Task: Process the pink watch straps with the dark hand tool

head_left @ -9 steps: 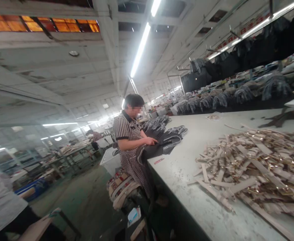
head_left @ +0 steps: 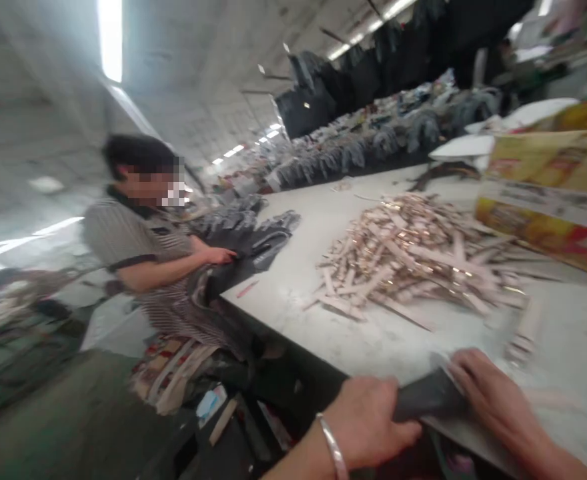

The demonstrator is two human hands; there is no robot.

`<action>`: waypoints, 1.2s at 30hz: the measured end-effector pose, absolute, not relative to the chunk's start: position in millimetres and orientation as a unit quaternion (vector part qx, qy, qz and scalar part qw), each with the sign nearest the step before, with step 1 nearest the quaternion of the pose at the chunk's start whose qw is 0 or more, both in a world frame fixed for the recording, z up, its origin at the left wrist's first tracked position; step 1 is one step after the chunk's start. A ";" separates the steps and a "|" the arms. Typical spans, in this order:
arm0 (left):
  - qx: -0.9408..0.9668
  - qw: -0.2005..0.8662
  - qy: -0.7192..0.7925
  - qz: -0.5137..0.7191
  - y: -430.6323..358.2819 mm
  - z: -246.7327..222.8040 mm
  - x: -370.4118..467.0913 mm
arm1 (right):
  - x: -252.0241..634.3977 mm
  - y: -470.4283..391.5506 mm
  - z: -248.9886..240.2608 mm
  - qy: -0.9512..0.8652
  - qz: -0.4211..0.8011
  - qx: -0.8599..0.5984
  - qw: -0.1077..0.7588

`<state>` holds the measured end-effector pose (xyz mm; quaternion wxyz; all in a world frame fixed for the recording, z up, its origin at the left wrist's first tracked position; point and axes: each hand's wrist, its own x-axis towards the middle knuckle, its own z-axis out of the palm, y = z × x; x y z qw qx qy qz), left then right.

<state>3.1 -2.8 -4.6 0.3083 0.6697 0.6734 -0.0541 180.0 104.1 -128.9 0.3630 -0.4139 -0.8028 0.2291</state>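
Two hands have come into view, left hand (head_left: 368, 419) and right hand (head_left: 496, 397) both curled around dark material (head_left: 429, 396).

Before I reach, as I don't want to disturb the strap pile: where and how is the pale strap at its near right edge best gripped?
Probably by the near end, coming from the near side with the right hand once free of the dark material. The pale strap juts from the strap pile, its near end pointing toward you over the tabletop; blur hides finer detail.
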 end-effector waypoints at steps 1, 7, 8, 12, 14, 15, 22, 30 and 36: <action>0.679 0.281 0.675 -0.068 -1.6 -5.6 2.6 | 189.8 98.0 -135.6 -0.793 0.228 -0.445 0.349; 0.704 0.262 0.652 -0.100 9.3 -1.7 2.5 | 198.1 94.2 -146.1 -0.760 0.294 -0.490 0.310; 0.705 0.260 0.651 -0.102 9.8 -0.6 3.9 | 196.7 94.5 -145.1 -0.757 0.301 -0.488 0.312; 0.702 0.248 0.661 -0.094 11.7 -1.4 5.4 | 197.3 95.7 -140.9 -0.753 0.335 -0.467 0.321; 0.701 0.246 0.663 -0.087 12.8 -3.1 3.5 | 201.2 98.1 -137.1 -0.753 0.351 -0.454 0.323; 0.703 0.246 0.662 -0.085 13.4 -3.7 2.3 | 203.9 99.4 -134.4 -0.753 0.358 -0.447 0.325; 0.708 0.244 0.657 -0.088 19.8 -3.9 -6.0 | 230.7 91.8 -120.5 -0.763 0.376 -0.421 0.315; 0.710 0.250 0.654 -0.078 29.2 -5.6 -16.1 | 234.4 88.6 -129.9 -0.811 0.316 -0.404 0.280; 0.713 0.250 0.651 -0.072 31.8 -8.8 -11.6 | 235.7 95.6 -129.9 -0.819 0.315 -0.390 0.281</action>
